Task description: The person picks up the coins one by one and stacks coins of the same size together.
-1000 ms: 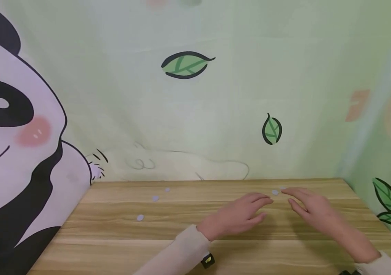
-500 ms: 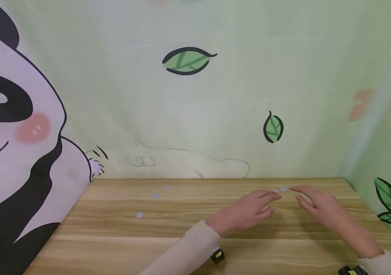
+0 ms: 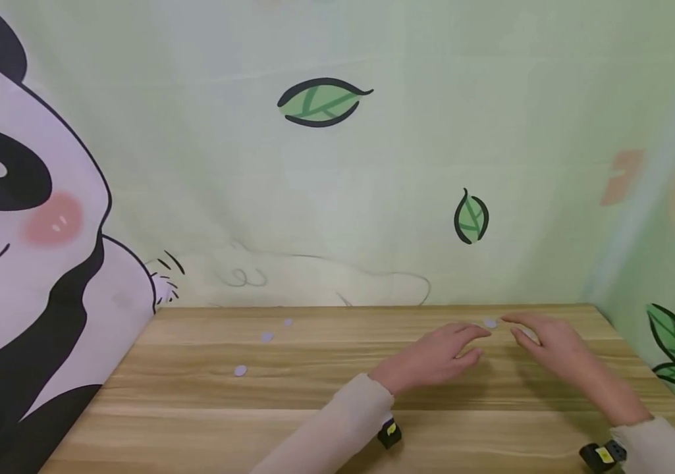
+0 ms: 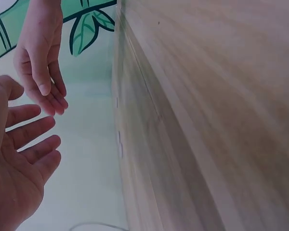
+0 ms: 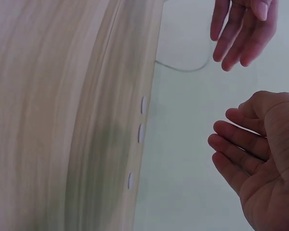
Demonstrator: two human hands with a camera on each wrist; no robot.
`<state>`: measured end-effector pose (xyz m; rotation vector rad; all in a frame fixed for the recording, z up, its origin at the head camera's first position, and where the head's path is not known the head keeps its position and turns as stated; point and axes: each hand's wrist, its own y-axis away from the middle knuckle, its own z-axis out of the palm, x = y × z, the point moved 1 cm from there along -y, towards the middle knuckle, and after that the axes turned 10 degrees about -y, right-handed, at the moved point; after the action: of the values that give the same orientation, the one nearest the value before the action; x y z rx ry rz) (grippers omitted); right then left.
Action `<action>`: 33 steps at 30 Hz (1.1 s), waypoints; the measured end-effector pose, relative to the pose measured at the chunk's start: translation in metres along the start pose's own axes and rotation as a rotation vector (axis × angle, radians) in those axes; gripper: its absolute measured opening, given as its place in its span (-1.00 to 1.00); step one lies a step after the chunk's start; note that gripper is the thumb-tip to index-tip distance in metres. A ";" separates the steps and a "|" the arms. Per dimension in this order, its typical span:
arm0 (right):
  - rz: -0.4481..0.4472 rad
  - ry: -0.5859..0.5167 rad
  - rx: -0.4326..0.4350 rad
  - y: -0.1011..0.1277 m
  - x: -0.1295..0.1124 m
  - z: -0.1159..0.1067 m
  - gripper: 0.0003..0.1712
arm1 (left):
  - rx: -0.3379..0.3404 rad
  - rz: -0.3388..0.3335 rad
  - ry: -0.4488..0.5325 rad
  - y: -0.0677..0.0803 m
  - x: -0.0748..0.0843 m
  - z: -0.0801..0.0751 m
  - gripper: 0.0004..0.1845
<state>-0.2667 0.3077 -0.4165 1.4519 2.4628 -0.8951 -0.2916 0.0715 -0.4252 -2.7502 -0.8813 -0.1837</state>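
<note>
Both hands have slid a little further toward the counter's (image 3: 325,388) far right corner since a second ago. The left hand (image 3: 432,359) and right hand (image 3: 550,342) hover with fingers loosely spread, holding nothing. A small pale disc (image 3: 489,322) lies between their fingertips near the far edge; three more discs (image 3: 267,337) lie toward the far left.

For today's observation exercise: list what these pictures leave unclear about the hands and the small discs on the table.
1. Head view: the discs near the left hand and right hand are too small to identify; only one shows plainly, the fingers may cover others.
2. Head view: contact between fingertips and table cannot be told.
3. Right wrist view: three discs appear edge-on, faces unseen.
</note>
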 end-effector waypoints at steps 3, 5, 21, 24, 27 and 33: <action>0.026 -0.012 -0.014 0.000 0.005 -0.002 -0.67 | -0.007 -0.016 0.032 -0.007 -0.002 0.002 -0.49; 0.043 -0.028 -0.022 0.001 0.008 -0.003 -0.66 | -0.003 -0.025 0.046 -0.012 -0.003 0.003 -0.49; 0.069 -0.078 -0.092 -0.018 0.022 -0.003 -0.61 | 0.021 -0.116 0.147 -0.030 -0.012 0.007 -0.46; 0.088 -0.069 -0.109 -0.021 0.024 -0.002 -0.60 | 0.032 -0.138 0.156 -0.030 -0.014 0.010 -0.47; 0.089 -0.067 -0.115 -0.025 0.026 -0.002 -0.61 | 0.041 -0.160 0.151 -0.031 -0.016 0.012 -0.48; 0.097 -0.054 -0.137 -0.030 0.031 -0.003 -0.62 | 0.043 -0.179 0.169 -0.034 -0.021 0.017 -0.49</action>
<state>-0.3075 0.3222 -0.4141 1.4662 2.3427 -0.7228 -0.3276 0.0914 -0.4390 -2.5697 -1.0691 -0.4178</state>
